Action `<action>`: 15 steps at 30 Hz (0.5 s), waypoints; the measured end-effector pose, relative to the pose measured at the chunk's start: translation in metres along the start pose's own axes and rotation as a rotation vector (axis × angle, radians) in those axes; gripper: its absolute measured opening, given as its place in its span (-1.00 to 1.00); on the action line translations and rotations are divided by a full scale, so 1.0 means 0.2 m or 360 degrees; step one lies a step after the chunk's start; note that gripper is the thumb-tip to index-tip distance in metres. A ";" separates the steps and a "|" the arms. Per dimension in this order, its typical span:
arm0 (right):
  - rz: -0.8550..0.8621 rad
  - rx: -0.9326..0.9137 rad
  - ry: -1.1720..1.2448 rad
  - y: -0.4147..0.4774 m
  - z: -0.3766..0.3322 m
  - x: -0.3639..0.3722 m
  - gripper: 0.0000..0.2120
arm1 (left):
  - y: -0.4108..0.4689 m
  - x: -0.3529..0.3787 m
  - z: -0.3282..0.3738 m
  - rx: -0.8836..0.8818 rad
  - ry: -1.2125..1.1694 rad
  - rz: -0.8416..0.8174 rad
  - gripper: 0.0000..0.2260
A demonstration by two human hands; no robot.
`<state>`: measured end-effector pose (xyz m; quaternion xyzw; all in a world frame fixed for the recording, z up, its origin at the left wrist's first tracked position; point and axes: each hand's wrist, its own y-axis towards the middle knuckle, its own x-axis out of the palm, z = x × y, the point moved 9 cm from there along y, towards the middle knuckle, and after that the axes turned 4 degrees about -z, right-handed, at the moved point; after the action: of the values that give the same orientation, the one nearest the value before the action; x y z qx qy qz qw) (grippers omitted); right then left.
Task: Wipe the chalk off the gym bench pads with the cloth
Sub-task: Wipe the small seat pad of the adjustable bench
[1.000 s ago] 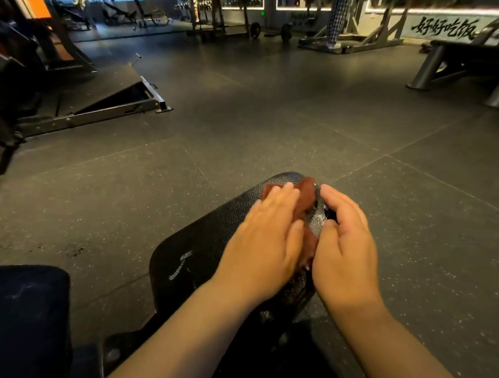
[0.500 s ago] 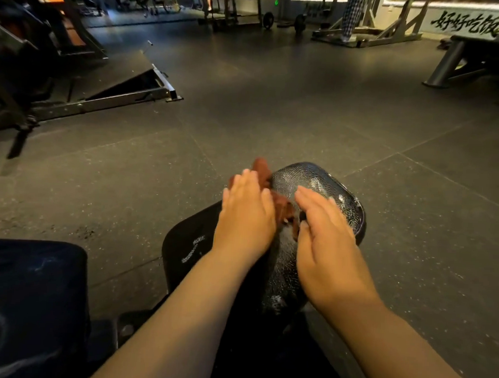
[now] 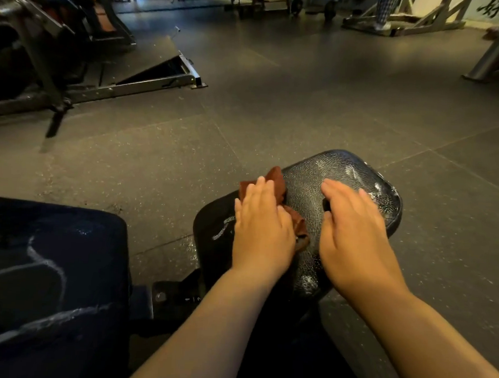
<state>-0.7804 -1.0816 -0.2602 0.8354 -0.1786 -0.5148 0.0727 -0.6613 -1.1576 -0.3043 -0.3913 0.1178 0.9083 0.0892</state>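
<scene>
The left hand (image 3: 262,226) lies palm down with its fingers straight and close together, pressing flat on a crumpled reddish-brown cloth (image 3: 276,180). It does not grip the cloth, only bears down on it. The right hand (image 3: 352,230) is also spread flat, fingers straight and thumb out to the side. It rests bare on the same surface just beside the cloth and holds nothing.

The cloth sits on the left part of a rounded black bench pad (image 3: 343,170) with a cracked, leather-like skin. One corner of the cloth sticks out past the left fingertips, and another fold shows between the two hands. White chalk (image 3: 382,194) is smeared along the pad's far right edge, with more near its front edge by the right wrist and a streak on its left side.

To the left, apart from this pad, is a second pad (image 3: 53,266), dark and squarish, with pale chalk lines across its top. A black metal bracket (image 3: 175,297) shows between the two pads. Beneath them is a dark speckled rubber tile floor (image 3: 275,104), and a grey steel machine frame (image 3: 132,86) stands on it at the far left.
</scene>
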 end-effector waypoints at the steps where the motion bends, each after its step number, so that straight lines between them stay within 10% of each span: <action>1: -0.0016 -0.0004 0.0019 0.00 -0.01 0.00 -0.55 | -0.07 0.02 0.05 0.0090 -0.0027 -0.0011 -0.50; 5: -0.0173 -0.0140 -0.0037 0.00 -0.08 0.07 -0.44 | -0.27 0.00 0.04 0.0369 0.0034 -0.0084 -0.42; 11: -0.0323 -0.0362 -0.0244 -0.03 -0.16 0.19 -0.45 | -0.03 -0.08 -0.33 -0.0301 -0.0064 0.0029 -0.52; 15: -0.0279 -0.0410 -0.0252 -0.03 -0.16 0.18 -0.48 | -0.26 -0.04 -0.15 -0.0033 -0.0121 0.0031 -0.48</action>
<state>-0.7363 -1.0917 -0.2783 0.7883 -0.0428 -0.6020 0.1198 -0.6222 -1.1161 -0.3268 -0.3563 0.1089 0.9245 0.0806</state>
